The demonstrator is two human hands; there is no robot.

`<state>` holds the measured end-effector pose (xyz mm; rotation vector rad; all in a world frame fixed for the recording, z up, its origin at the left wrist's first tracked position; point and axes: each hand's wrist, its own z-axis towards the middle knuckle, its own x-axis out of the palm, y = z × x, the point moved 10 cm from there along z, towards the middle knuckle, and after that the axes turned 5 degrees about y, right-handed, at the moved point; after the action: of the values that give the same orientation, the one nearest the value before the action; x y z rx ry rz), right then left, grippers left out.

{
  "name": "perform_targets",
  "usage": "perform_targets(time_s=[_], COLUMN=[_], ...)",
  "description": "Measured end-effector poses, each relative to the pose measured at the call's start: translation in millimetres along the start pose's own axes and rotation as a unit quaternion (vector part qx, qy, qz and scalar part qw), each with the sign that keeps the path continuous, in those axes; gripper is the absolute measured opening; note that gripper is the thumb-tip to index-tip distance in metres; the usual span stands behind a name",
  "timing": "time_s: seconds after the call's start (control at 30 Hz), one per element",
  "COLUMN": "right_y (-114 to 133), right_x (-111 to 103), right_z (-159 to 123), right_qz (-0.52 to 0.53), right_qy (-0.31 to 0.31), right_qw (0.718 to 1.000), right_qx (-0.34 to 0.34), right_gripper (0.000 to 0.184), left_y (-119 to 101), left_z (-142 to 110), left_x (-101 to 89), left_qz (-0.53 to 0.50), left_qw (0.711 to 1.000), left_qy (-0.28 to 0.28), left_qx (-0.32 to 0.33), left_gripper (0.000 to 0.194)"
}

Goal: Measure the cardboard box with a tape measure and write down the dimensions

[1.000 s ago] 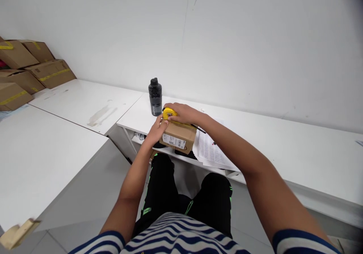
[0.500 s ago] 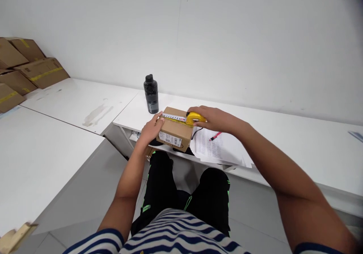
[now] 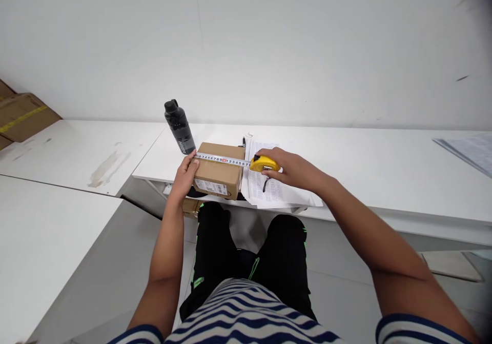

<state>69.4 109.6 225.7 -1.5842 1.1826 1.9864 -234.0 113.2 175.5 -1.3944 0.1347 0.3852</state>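
A brown cardboard box with a white printed label on its near side sits at the table's front edge. Across its top runs the white measuring blade of a yellow tape measure. My left hand is closed at the box's left edge, thumb on the top, pinning the blade's end there. Wrapped round the tape measure's case is my right hand, just past the box's right edge and above printed papers. A dark cord hangs below the case.
A dark water bottle stands behind my left hand. Taped cartons are stacked at the far left against the wall. More papers lie at the right of the white table. A gap separates it from the left table.
My right hand has drawn the tape measure rightward, so more blade shows and it reaches beyond the box. My left hand stays at the left edge. The camera view has shifted right.
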Motion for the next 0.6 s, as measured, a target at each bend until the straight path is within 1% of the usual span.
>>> perform_targets(time_s=[0.27, 0.43, 0.6], right_y=[5, 11, 21], right_x=[1, 0, -2], right_z=[7, 12, 21], right_qz=[0.008, 0.0, 0.005], right_qy=[-0.022, -0.034, -0.035], right_qw=[0.999, 0.999, 0.998], right_qx=[-0.024, -0.035, -0.054], right_gripper=[0.05, 0.05, 0.055], left_y=[0, -2, -4], left_z=[-2, -3, -6], left_x=[1.7, 2.3, 3.2], left_qz=[-0.007, -0.008, -0.018], left_qw=[1.0, 1.0, 1.0], left_qy=[-0.01, -0.012, -0.016], left_qx=[-0.005, -0.007, -0.01], left_gripper=[0.054, 0.054, 0.054])
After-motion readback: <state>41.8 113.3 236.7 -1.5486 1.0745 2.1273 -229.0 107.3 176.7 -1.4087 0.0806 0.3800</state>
